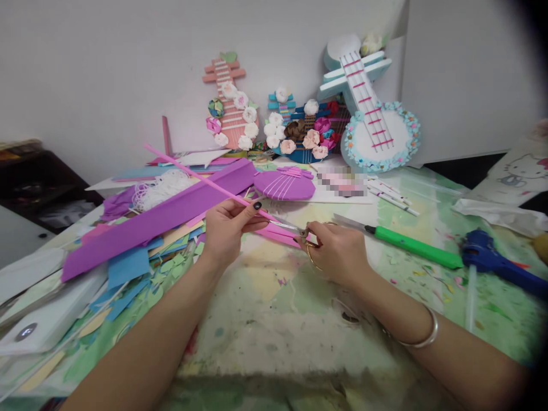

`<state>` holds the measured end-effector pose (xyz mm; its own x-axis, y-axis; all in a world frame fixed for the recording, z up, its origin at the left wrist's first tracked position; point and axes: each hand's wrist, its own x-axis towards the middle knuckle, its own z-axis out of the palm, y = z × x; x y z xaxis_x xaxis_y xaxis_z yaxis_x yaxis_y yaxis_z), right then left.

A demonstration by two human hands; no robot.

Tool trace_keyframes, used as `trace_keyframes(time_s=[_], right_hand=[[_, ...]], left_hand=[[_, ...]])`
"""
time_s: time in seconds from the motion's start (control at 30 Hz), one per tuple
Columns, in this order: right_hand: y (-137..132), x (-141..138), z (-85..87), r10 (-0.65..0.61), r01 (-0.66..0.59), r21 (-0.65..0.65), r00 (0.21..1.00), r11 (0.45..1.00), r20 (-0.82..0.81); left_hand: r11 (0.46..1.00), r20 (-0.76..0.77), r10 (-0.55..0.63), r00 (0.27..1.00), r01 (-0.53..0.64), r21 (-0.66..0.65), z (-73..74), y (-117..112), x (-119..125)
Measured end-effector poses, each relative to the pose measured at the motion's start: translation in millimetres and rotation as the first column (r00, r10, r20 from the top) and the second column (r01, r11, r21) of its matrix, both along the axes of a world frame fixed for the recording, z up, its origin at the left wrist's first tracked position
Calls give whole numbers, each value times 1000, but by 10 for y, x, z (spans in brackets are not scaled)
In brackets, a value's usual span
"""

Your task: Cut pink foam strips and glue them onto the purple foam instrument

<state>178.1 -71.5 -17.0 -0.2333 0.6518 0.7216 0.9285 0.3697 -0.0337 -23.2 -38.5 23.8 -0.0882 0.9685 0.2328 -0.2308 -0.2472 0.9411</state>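
Observation:
My left hand (pixel 229 228) pinches a long, thin pink strip (pixel 192 173) that slants up to the left past my fingers. In my right hand (pixel 340 251) is a pair of scissors (pixel 314 257), its gold-coloured handles around my fingers. The scissor blades point left and meet the strip's near end beside my left fingertips; whether they cut into it I cannot tell. Below the blades lie flat pink strips (pixel 280 234) on the table. Just beyond my hands rests a small purple lute-shaped craft (pixel 285 184) with white strings.
A long purple paper piece (pixel 162 220), white string (pixel 160 188) and blue paper scraps (pixel 128 265) lie left. At right are a green-handled knife (pixel 417 246) and a blue glue gun (pixel 483 251). Decorated instrument models, including a white one (pixel 372 120), lean on the wall.

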Motion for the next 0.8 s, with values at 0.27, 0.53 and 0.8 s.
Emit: trace_keyframes(time_s=[0.27, 0.53, 0.8], right_hand=[[1, 4, 2, 0, 0, 25, 1000, 1000, 5], [-2, 3, -12, -22, 22, -29, 1000, 999, 1], [-7, 15, 9, -16, 16, -16, 1000, 1000, 10]], left_hand=[[1000, -12, 16, 1000, -16, -6, -7, -5, 9], [999, 9, 16, 1000, -16, -39, -23, -5, 21], [999, 0, 3, 1000, -3, -39, -27, -7, 21]])
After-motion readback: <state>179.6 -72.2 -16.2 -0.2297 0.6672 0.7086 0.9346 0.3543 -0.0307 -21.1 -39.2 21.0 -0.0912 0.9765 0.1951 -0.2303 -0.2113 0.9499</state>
